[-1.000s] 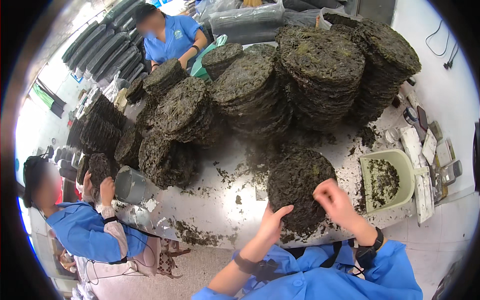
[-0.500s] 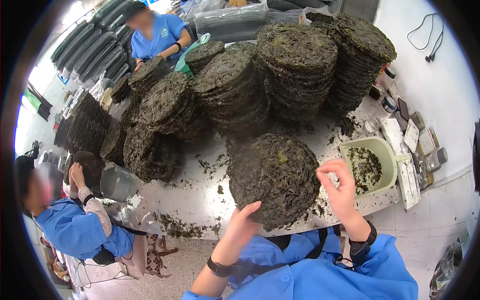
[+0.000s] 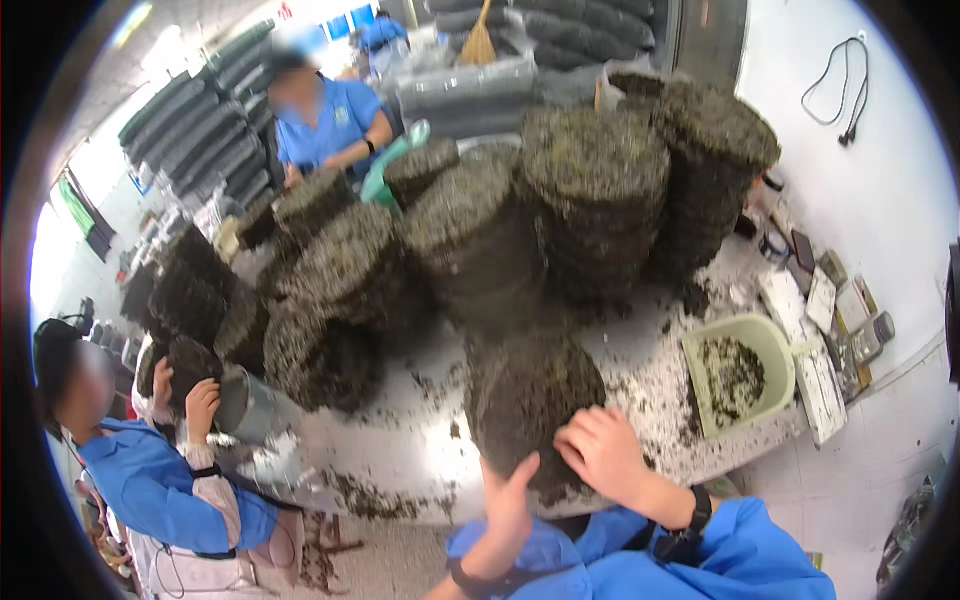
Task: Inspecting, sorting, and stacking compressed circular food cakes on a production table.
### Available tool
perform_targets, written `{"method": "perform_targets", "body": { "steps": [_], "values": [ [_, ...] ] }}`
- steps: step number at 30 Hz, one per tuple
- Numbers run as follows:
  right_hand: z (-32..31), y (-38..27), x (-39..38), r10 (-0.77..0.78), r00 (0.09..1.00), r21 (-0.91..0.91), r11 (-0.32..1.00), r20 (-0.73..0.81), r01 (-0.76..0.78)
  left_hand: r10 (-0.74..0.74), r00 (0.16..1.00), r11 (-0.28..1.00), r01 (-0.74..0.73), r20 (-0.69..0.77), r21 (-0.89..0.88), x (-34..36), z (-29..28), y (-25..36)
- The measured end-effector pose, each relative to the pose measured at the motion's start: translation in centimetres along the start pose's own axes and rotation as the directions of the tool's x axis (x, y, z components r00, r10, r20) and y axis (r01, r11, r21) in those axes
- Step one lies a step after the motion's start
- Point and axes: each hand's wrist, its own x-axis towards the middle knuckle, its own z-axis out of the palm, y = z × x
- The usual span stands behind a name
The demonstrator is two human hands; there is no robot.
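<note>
Near the table's front edge I hold a round, dark, flaky disc of dried seaweed-like material point(image 3: 535, 390), its outline slightly blurred. My left hand point(image 3: 510, 497) grips its lower-left edge, thumb uppermost. My right hand point(image 3: 607, 452) rests on its lower-right part with curled fingers against the surface. Tall stacks of similar discs point(image 3: 593, 155) stand behind it, and loose dark flakes point(image 3: 390, 495) lie scattered on the pale tabletop.
A pale green scoop point(image 3: 775, 390) with flakes sits right, beside white boards point(image 3: 795, 300) and jars point(image 3: 870, 335). At left, a co-worker point(image 3: 165, 485) handles discs by a grey cylinder point(image 3: 260, 410); another worker point(image 3: 335, 125) stands across the table among stacks and sacks.
My right hand has moved from beside the disc, fingers pinched, down onto its lower-right surface. The disc is more upright and narrower in view. The view has shifted and blurred.
</note>
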Motion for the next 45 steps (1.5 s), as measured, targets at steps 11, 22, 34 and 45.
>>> {"method": "perform_targets", "body": {
  "steps": [11,22,34,45],
  "values": [
    [-4.5,10.4,-3.6,0.859,0.511,0.939,0.155,0.024,-0.306,-0.209,0.973,0.974,0.216,0.096,-0.073,0.8,-2.4,2.5],
    [3.4,3.0,-1.7,0.57,0.626,0.755,0.014,0.532,-0.655,-0.118,0.991,0.99,0.113,0.07,0.08,1.8,-8.3,4.1],
    [8.2,0.3,5.3,0.387,0.729,0.662,0.315,0.565,-0.681,0.344,0.89,0.714,-0.455,-0.299,-0.532,14.4,-21.8,27.1],
    [10.7,4.6,8.5,0.549,0.711,0.76,0.193,0.44,-0.62,0.099,0.964,0.931,-0.177,-0.245,-0.319,23.7,-27.6,24.8]
  ]
}}
